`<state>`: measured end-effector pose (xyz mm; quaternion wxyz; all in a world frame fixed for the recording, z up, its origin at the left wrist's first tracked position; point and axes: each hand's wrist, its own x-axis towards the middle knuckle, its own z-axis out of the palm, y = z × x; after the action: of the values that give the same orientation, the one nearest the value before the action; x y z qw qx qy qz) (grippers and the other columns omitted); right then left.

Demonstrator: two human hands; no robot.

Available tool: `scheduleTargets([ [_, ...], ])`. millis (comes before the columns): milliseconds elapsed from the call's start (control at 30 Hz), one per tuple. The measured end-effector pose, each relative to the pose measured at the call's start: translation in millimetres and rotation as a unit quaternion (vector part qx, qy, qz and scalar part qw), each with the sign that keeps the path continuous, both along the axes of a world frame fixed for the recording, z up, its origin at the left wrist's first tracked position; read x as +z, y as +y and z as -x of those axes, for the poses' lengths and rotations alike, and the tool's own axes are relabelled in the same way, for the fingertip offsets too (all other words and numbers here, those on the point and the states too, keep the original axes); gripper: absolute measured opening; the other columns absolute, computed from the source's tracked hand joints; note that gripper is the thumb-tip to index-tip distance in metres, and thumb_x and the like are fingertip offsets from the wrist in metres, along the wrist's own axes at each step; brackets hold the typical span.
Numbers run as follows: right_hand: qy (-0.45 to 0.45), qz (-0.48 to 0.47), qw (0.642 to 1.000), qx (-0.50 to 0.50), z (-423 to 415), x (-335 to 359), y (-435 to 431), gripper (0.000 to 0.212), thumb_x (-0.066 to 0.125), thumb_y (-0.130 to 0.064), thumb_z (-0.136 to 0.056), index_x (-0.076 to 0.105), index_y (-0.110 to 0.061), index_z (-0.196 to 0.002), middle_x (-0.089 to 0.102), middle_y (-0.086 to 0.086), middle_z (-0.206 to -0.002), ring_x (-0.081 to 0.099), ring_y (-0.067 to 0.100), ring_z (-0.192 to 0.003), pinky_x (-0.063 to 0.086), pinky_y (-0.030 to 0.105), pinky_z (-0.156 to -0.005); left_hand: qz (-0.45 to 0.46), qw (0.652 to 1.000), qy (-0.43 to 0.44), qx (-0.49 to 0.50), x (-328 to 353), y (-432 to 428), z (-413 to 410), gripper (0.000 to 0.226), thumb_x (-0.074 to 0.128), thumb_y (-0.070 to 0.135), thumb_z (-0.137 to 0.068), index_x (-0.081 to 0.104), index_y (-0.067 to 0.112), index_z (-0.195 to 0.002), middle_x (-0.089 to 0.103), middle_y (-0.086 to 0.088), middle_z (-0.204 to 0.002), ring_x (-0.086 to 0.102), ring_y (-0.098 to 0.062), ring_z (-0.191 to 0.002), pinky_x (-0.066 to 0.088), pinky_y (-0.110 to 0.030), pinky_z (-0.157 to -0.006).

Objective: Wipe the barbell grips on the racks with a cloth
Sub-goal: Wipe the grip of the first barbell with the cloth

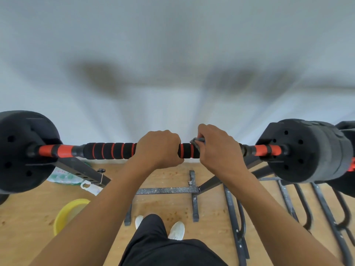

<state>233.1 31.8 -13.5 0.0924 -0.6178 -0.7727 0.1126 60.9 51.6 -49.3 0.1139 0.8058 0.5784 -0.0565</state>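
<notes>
Head view: barbell (109, 150) lying across rack (84, 169), black foam grip with red rings at centre, black plates (17, 150) at both ends. Left hand (159, 148) wrapping fingers around grip, holding bar. Right hand (219, 148) just beside it, clamping grey cloth (197, 140) against grip, cloth mostly hidden, probably bunched under fingers. Yellow basin (67, 214) sitting on wooden floor (23, 212) lower left.
</notes>
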Motion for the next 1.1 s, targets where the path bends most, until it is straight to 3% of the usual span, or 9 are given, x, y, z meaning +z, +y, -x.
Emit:
scheduleTargets([
  [200, -0.013, 0.042, 0.999, -0.023, -2, 0, 16, 0.010, 0.062, -0.025, -0.095, 0.053, -0.022, -0.093, 0.065, -0.003, -0.091, 0.062, 0.019, -0.076, 0.056, 0.038, -0.070, -0.130, 0.991, 0.029, 0.025, -9, -34, -9, 0.023, 0.063, 0.040, -0.091, 0.045, 0.026, -0.089, 0.042, 0.009, -0.065, 0.053, -0.016, -0.064, 0.038, -0.029, -0.062],
  [367, 0.047, 0.076, 0.996, -0.025, -18, 11, -15, 0.012, 0.059, -0.033, -0.096, 0.055, -0.023, -0.093, 0.064, -0.002, -0.085, 0.062, 0.017, -0.074, 0.056, 0.039, -0.069, 0.065, 0.997, 0.032, -0.024, 15, 1, -14, 0.037, 0.068, 0.052, -0.083, 0.047, 0.026, -0.099, 0.062, 0.006, -0.081, 0.064, -0.015, -0.070, 0.050, -0.033, -0.066],
  [433, 0.037, 0.061, 0.997, -0.025, -16, 7, -19, 0.011, 0.059, -0.031, -0.097, 0.054, -0.022, -0.095, 0.064, -0.001, -0.085, 0.062, 0.018, -0.074, 0.057, 0.041, -0.070, 0.220, 0.975, -0.040, -0.012, 20, 15, -19, 0.028, 0.069, 0.044, -0.085, 0.060, 0.020, -0.097, 0.075, 0.003, -0.075, 0.073, -0.012, -0.062, 0.061, -0.036, -0.069],
  [500, 0.021, 0.030, 0.999, -0.028, -12, 1, -16, 0.010, 0.058, -0.029, -0.097, 0.052, -0.021, -0.097, 0.062, -0.001, -0.084, 0.062, 0.020, -0.073, 0.058, 0.043, -0.069, 0.256, 0.963, -0.084, 0.013, 16, 17, -23, 0.020, 0.069, 0.036, -0.085, 0.068, 0.016, -0.087, 0.075, 0.002, -0.066, 0.073, -0.013, -0.056, 0.065, -0.036, -0.072],
  [667, -0.039, 0.005, 0.999, -0.030, 0, -6, -1, 0.011, 0.058, -0.017, -0.092, 0.046, -0.018, -0.094, 0.057, 0.001, -0.085, 0.058, 0.024, -0.071, 0.052, 0.038, -0.063, 0.005, 1.000, -0.031, 0.002, -3, -2, -24, 0.026, 0.064, 0.038, -0.082, 0.052, 0.022, -0.065, 0.053, 0.006, -0.055, 0.051, -0.015, -0.047, 0.044, -0.026, -0.052],
  [833, -0.053, 0.023, 0.997, -0.046, 6, -6, 9, 0.015, 0.061, -0.012, -0.088, 0.051, -0.019, -0.097, 0.061, -0.001, -0.087, 0.061, 0.022, -0.071, 0.050, 0.035, -0.062, -0.217, 0.976, 0.029, -0.009, -26, -28, -29, 0.037, 0.065, 0.032, -0.088, 0.036, 0.021, -0.068, 0.034, 0.009, -0.050, 0.033, -0.013, -0.041, 0.027, -0.027, -0.049],
  [900, -0.054, 0.030, 0.997, -0.053, 3, -3, 6, 0.015, 0.060, -0.013, -0.089, 0.050, -0.019, -0.098, 0.060, 0.000, -0.087, 0.060, 0.022, -0.071, 0.045, 0.033, -0.060, -0.166, 0.986, 0.031, -0.001, -16, -24, -33, 0.025, 0.063, 0.033, -0.089, 0.045, 0.022, -0.075, 0.045, 0.008, -0.057, 0.044, -0.014, -0.049, 0.034, -0.028, -0.053],
  [1000, -0.060, 0.044, 0.996, -0.046, -4, 4, -5, 0.012, 0.058, -0.015, -0.091, 0.048, -0.017, -0.098, 0.055, 0.001, -0.082, 0.057, 0.022, -0.068, 0.039, 0.032, -0.058, 0.045, 0.998, 0.043, -0.024, 13, 2, -34, 0.023, 0.070, 0.042, -0.084, 0.060, 0.022, -0.079, 0.065, 0.007, -0.065, 0.061, -0.013, -0.056, 0.046, -0.026, -0.058],
  [1100, -0.057, 0.034, 0.997, -0.040, -5, 3, -10, 0.012, 0.058, -0.016, -0.091, 0.048, -0.016, -0.098, 0.049, 0.000, -0.077, 0.057, 0.022, -0.067, 0.039, 0.033, -0.057, 0.315, 0.948, -0.041, 0.003, 30, 23, -34, 0.023, 0.075, 0.032, -0.089, 0.072, 0.010, -0.088, 0.077, 0.000, -0.071, 0.075, -0.015, -0.062, 0.062, -0.033, -0.070],
])
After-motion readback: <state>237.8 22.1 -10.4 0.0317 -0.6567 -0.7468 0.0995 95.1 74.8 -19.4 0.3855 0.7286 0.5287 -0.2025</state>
